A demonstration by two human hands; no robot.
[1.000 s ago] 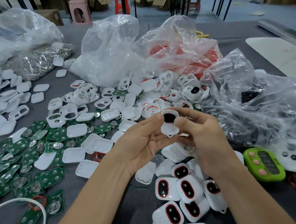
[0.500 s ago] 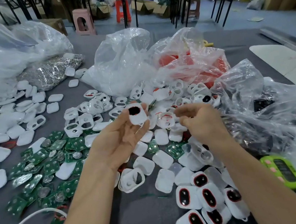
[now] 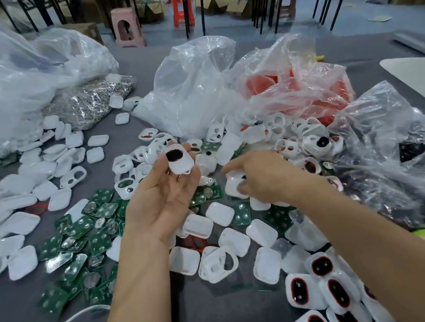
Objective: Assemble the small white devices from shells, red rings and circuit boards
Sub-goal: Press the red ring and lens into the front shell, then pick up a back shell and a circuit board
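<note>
At the centre of the grey surface (image 3: 227,321), we pinch one white shell with a dark insert (image 3: 180,159) in the fingertips of our left hand (image 3: 162,197), raised at 12 o'clock, likely awaiting its next part. Our right hand (image 3: 262,176) curls round one plain shell (image 3: 234,189) at 3 o'clock, apparently picking it. Green circuit boards (image 3: 93,230), too many to count, lie at 9 o'clock; at least five finished devices (image 3: 301,291) cluster at 5 o'clock.
</note>
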